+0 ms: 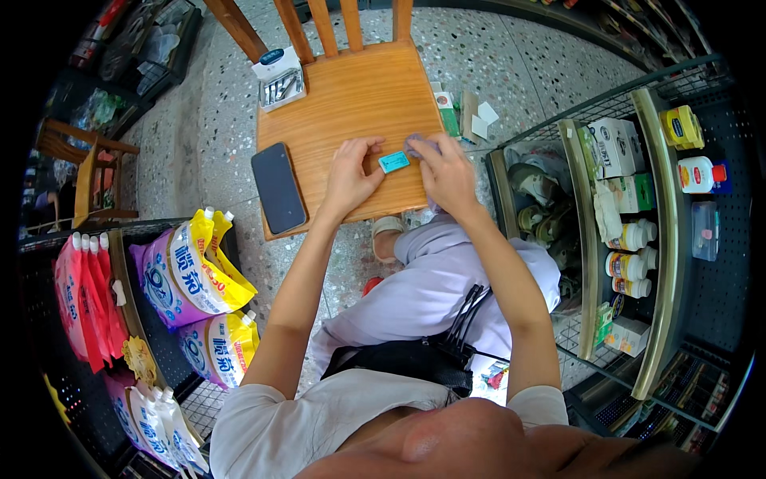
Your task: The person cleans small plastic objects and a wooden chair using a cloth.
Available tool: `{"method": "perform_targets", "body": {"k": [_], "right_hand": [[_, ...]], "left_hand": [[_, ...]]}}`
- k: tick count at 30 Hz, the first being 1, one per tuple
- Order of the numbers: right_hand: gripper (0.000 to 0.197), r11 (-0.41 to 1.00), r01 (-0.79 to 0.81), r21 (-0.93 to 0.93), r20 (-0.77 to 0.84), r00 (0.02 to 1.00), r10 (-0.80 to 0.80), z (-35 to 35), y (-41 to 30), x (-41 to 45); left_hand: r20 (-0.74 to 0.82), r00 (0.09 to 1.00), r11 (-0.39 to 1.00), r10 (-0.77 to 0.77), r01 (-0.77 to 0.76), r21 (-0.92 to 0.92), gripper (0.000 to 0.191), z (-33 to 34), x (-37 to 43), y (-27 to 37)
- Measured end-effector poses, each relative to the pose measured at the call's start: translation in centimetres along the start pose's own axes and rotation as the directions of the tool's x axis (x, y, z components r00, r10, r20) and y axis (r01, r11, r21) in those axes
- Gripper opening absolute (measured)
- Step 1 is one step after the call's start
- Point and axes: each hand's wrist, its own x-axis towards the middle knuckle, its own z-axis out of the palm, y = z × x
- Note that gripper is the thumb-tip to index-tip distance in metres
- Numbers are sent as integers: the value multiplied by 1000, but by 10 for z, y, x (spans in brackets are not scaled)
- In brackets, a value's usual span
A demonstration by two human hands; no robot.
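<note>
A small teal box [394,162] lies on the seat of a wooden chair [359,90], between my two hands. My left hand [356,172] rests at its left, the thumb tip at the box's edge and the fingers curled above the wood. At the box's right, my right hand [444,170] pinches a crumpled greyish-purple cloth [422,145], part of which hangs below the hand at the seat's edge. A dark smartphone [279,188] lies on the seat's left side. At the back left corner stands an opened white carton [282,90] with several silvery pieces inside.
Small cartons [447,112] and paper pieces lie on the speckled floor beyond the seat's right edge. A shelf rack [652,239] with bottles and boxes stands at the right. Purple-and-yellow detergent bags [179,269] fill a rack at the left. Another wooden chair [90,173] stands farther left.
</note>
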Motion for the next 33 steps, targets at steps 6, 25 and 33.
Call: {"method": "perform_targets", "body": {"k": [6, 25, 33], "right_hand": [[30, 975, 195, 108, 117, 971, -207, 10, -6, -2], [33, 985, 174, 7, 140, 975, -173, 13, -3, -6], [29, 993, 63, -100, 98, 994, -53, 9, 7, -7]], "left_hand": [[37, 999, 1000, -14, 14, 0, 48, 1, -1, 2], [158, 987, 999, -11, 3, 49, 56, -3, -3, 5], [136, 991, 1000, -14, 13, 7, 58, -2, -2, 3]]}}
